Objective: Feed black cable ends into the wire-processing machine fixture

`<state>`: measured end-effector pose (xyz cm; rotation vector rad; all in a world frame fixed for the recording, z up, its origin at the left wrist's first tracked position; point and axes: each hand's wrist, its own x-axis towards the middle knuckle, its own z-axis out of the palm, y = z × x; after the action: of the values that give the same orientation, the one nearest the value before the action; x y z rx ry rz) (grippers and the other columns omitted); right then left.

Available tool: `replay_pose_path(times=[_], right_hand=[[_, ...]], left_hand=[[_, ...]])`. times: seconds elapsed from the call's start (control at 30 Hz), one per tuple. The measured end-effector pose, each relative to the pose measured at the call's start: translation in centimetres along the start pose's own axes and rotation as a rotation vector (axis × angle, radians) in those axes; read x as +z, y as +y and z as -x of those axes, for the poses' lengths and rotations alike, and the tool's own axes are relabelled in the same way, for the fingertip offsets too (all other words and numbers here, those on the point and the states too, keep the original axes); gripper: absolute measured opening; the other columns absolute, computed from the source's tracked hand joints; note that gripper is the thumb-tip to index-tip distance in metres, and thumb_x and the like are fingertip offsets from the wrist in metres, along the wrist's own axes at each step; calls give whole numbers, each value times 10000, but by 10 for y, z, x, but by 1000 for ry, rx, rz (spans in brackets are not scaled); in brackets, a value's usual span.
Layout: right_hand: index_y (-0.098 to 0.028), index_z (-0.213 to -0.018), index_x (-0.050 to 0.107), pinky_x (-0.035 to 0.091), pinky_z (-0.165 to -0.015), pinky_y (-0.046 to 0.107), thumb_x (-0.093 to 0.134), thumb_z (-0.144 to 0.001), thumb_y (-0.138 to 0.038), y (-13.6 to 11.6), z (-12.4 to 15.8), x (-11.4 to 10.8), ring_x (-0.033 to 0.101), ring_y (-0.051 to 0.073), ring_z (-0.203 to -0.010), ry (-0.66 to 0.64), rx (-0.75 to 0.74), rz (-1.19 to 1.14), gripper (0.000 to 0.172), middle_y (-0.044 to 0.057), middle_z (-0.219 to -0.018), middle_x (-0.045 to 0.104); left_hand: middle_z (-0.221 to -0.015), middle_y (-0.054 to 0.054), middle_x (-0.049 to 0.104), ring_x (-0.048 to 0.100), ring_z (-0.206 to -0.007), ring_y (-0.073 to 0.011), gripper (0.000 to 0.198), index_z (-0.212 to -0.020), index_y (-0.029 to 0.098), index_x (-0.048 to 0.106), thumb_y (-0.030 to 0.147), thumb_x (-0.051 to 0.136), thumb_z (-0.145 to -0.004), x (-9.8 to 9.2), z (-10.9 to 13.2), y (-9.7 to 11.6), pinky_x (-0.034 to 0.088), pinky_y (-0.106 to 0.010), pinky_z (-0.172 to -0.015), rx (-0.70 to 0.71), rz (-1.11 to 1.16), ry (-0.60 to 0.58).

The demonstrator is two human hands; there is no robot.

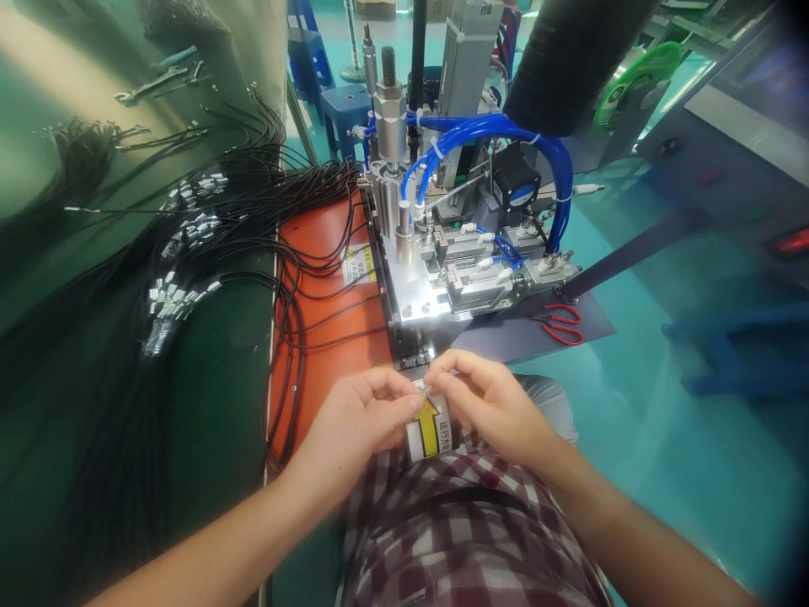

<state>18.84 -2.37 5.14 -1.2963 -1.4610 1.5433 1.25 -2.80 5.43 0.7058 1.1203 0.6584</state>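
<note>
Lower centre of frame: my left hand and right hand pinch tiny thin piece between fingertips, just below machine. Looks mid-step, piece not set down; cables at left, finished count unclear.

A factory workshop, as far as I can tell from my end.
I see a metal machine with blue hoses, heaped black cables with shiny ends, blurry wrenches, red-handled cutters, plastic stools and a teal floor.
</note>
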Motion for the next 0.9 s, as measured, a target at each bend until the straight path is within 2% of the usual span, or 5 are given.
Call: replay_pose_path(times=[0.1,0.3,0.53,0.7,0.9], right_hand=[[-184,-821,594,299,-434,201,545,-907,-314,1,3,1,363,78,-479,75,68,10,164,-58,-597,465],[-170,-776,612,360,-505,224,610,-837,-269,-1,4,9,449,106,-557,115,41,36,117,-16,-666,554],[-188,-763,539,242,-424,202,616,-856,-393,4,3,17,309,74,-473,100,95,-144,238,-74,-568,402],[-185,-753,548,266,-433,201,602,-875,-375,7,2,20,323,73,-477,152,59,-154,232,-74,-571,409],[-191,-774,507,287,-443,200,541,-923,-312,8,7,24,337,72,-488,159,24,-121,195,-70,-609,425]], left_hand=[[-444,114,371,255,-405,-31,211,-657,169,568,286,730,-724,1,-1,-1,232,-231,-490,0,12,28],[-485,102,387,244,-428,-31,240,-671,162,564,321,737,-723,1,-1,-3,189,-228,-480,-2,-15,21],[-405,125,327,214,-410,-36,247,-674,173,555,338,722,-750,1,0,2,176,-244,-492,-16,58,-15],[-418,119,343,205,-415,-33,240,-675,168,564,326,724,-757,-2,0,-1,153,-249,-492,-6,74,-31],[-404,119,347,225,-411,-35,225,-693,166,577,330,712,-768,0,-1,-1,188,-246,-501,-11,94,-34]])
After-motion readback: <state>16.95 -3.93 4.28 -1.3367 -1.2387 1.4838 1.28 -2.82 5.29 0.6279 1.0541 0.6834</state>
